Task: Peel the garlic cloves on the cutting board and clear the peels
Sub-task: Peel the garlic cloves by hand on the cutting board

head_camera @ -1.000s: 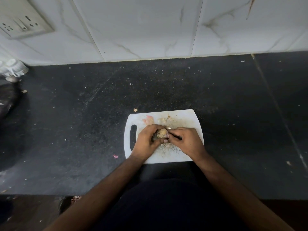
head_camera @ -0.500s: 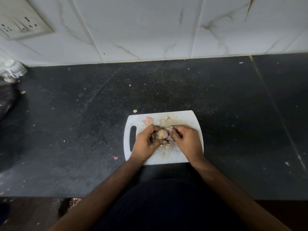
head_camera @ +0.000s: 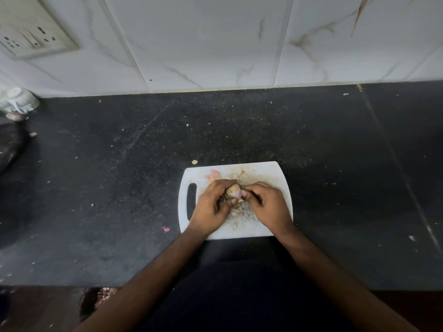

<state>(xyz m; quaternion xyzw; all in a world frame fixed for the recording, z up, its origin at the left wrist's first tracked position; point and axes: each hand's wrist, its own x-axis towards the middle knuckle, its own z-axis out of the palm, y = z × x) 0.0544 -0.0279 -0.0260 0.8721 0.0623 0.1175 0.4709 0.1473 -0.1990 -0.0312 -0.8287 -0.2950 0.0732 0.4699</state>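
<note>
A small white cutting board [head_camera: 268,171] with a handle slot on its left lies on the black counter near the front edge. Over its middle, my left hand [head_camera: 211,209] grips a pale garlic clove [head_camera: 233,190] between thumb and curled fingers. My right hand [head_camera: 268,207] meets it from the right and pinches at the clove's skin with its fingertips. Loose pinkish and beige peels [head_camera: 213,174] lie on the board's far part, and more scraps sit under my hands, partly hidden.
The black counter [head_camera: 335,164] is speckled with crumbs; a peel bit [head_camera: 194,161] lies just beyond the board and a pink scrap [head_camera: 165,228] to its left. A white object [head_camera: 20,100] stands at the far left by the tiled wall with a socket plate [head_camera: 31,32].
My hands have stayed over the board's middle; the right fingertips have closed in on the clove, and the dark thin item seen earlier at my right fingers no longer shows.
</note>
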